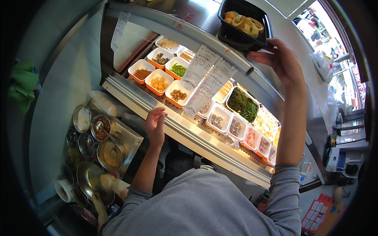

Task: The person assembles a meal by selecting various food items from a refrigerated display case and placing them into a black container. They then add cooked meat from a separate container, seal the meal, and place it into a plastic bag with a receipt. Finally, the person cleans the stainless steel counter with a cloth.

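My right hand (276, 60) is raised at the upper right, with its fingers on the near rim of a black plastic container (240, 39) on top of the display case. Inside the container lie food pieces (246, 25), among them yellowish strips and orange balls. My left hand (156, 126) hangs over the front edge of the case with fingers loosely curled and nothing in it. Beyond it, white-and-orange tubs (179, 94) of food stand in the lit case. Long printed paper slips (210, 85) hang across the middle of the opening.
At left, metal bowls (110, 155) of seasonings stand beside a steel worktop. Another person's gloved hands (110, 181) are over a large metal bowl (91, 177) there. Lidded tubs (218, 118) line the front of the case. A plastic bag (323, 66) hangs near the window at right.
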The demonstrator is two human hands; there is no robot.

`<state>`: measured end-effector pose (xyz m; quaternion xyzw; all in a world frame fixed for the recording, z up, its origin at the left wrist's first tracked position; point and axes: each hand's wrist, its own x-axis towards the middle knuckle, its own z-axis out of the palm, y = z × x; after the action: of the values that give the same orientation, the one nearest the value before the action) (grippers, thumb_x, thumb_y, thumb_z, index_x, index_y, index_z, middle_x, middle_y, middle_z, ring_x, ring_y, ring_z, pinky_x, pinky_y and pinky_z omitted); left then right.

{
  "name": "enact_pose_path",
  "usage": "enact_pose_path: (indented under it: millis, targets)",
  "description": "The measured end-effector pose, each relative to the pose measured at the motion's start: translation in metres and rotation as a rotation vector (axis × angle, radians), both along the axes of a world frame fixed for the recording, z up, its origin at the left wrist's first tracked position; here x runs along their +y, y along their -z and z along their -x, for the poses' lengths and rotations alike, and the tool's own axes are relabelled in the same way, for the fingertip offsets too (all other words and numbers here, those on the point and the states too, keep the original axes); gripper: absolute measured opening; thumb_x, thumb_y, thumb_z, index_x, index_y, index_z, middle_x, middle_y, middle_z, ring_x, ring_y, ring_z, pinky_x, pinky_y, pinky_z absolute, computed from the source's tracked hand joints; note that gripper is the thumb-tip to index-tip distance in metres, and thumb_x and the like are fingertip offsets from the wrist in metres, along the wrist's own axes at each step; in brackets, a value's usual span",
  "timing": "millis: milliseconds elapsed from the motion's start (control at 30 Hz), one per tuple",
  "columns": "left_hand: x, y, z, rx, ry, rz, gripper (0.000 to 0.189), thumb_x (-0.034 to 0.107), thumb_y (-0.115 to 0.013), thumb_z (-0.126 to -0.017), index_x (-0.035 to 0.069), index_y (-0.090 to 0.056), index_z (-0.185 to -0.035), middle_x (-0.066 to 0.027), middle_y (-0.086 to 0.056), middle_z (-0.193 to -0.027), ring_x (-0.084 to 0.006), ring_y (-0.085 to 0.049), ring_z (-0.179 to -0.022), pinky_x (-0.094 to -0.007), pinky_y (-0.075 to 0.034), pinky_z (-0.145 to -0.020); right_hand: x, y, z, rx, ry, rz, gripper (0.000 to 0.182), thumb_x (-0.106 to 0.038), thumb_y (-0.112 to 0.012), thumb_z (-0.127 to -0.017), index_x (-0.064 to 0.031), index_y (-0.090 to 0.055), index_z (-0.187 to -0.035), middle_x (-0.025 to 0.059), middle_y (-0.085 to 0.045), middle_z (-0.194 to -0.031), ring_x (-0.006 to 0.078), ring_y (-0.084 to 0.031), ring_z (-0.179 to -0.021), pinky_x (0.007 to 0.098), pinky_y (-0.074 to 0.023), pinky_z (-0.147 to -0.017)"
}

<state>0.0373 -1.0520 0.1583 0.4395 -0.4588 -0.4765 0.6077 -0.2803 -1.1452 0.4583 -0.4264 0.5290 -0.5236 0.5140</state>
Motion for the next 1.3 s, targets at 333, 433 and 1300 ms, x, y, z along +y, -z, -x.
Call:
enact_pose_path:
  millis: [333, 433, 1300]
  targets:
    - [0.036, -0.028, 0.007, 0.065, -0.221, -0.004, 0.014, 0.003, -0.054, -0.095, 0.000, -0.060, -0.108, -0.0060, -0.063, -0.099, -0.0123, -0.061, -0.083, -0.0273, -0.052, -0.078, 0.043, -0.030, -0.025, 0.078, -0.293, 0.314, 0.010, -0.006, -0.057, -0.088, 0.0036, -0.055, -0.092, 0.0181, -0.067, -0.087, 0.0275, -0.072, -0.069, 0.0243, -0.0583, -0.049]
    - [0.077, -0.030, 0.012, 0.052, -0.324, -0.059, 0.013, 0.002, -0.053, -0.096, 0.001, -0.061, -0.107, -0.0055, -0.063, -0.098, -0.0121, -0.061, -0.082, -0.0260, -0.051, -0.077, 0.057, 0.005, -0.067, 0.124, -0.441, 0.286, 0.014, -0.011, -0.058, -0.084, -0.0079, -0.046, -0.078, -0.0015, -0.048, -0.071, 0.0081, -0.054, -0.060, 0.0248, -0.0570, -0.048]
    - [0.548, -0.043, 0.060, -0.544, -1.133, -0.642, 0.014, 0.003, -0.063, -0.086, 0.001, -0.067, -0.099, -0.0119, -0.067, -0.085, -0.0224, -0.068, -0.074, -0.0301, -0.053, -0.066, 0.222, 0.292, -0.567, 0.724, -1.028, 1.423, 0.018, 0.000, -0.058, -0.075, -0.0028, -0.049, -0.091, 0.0317, -0.046, -0.135, 0.0371, -0.065, -0.071, 0.0452, -0.0545, -0.062]
